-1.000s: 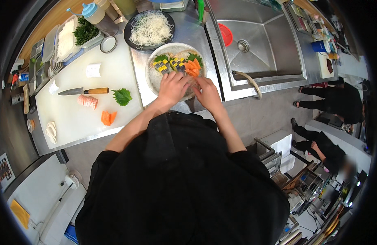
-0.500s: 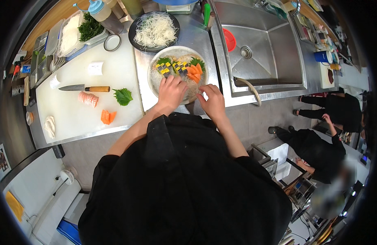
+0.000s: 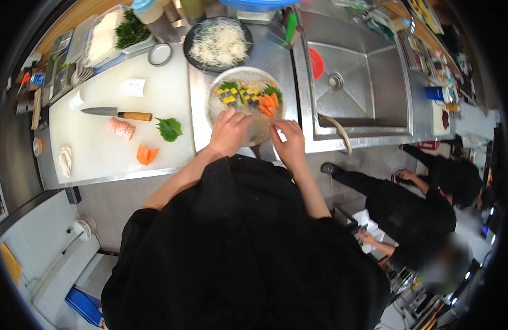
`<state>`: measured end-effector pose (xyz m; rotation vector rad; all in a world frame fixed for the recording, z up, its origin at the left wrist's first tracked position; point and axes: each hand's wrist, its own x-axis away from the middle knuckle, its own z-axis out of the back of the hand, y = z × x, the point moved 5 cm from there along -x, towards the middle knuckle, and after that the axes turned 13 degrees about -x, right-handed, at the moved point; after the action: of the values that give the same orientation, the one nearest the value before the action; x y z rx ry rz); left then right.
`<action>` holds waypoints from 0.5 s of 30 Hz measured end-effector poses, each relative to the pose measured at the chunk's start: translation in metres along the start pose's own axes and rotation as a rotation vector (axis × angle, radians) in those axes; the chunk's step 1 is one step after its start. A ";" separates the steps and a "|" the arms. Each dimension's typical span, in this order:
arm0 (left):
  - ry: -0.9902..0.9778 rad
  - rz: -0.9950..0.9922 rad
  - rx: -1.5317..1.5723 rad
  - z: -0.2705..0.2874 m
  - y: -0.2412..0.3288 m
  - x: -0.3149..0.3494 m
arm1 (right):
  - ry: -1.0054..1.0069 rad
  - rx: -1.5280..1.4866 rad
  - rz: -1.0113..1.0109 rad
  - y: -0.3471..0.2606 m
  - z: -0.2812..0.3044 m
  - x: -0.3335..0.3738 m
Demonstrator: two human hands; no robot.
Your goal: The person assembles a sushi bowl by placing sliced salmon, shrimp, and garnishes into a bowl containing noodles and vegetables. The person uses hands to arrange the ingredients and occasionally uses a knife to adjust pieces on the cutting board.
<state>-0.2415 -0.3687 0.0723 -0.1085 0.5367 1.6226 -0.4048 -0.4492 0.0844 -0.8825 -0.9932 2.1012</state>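
A round pale plate (image 3: 211, 113) stands at the counter's near edge in front of me. Shredded white garnish (image 3: 258, 131) covers its near part. Behind lie yellow-and-dark checkered pieces (image 3: 228, 98), orange fish slices (image 3: 268, 104) and green leaves (image 3: 273, 91). My left hand (image 3: 230, 133) is over the plate's near left side, fingers bent together at the garnish. At the near right rim my right hand (image 3: 289, 142) has thumb and fingers drawn into a pinch. What either hand holds, if anything, is too small to tell.
On the white cutting board (image 3: 100, 159) lie a knife (image 3: 122, 114), a pink fish piece (image 3: 121, 128), orange slices (image 3: 147, 154) and a leaf (image 3: 169, 129). A black bowl of white shreds (image 3: 220, 44) stands behind the plate. Right is a sink (image 3: 364, 77); two people (image 3: 413, 203) stand beyond.
My left hand has drawn back slightly from the checkered pieces, uncovering more of them. My right hand stays at the plate's near right. The nearer co-worker has shifted left in the view.
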 end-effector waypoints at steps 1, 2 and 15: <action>0.007 0.023 0.044 0.009 -0.003 0.002 | 0.006 0.026 0.008 0.001 0.005 0.005; 0.015 0.052 0.089 0.018 -0.006 0.007 | -0.008 0.043 -0.005 -0.001 0.008 0.008; -0.011 0.824 0.068 0.087 -0.103 0.155 | -0.760 -0.279 -0.181 -0.054 -0.151 -0.037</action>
<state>-0.1423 -0.1884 0.0618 0.2008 0.6747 2.3964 -0.2514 -0.3915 0.0662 -0.0644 -1.7040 2.1956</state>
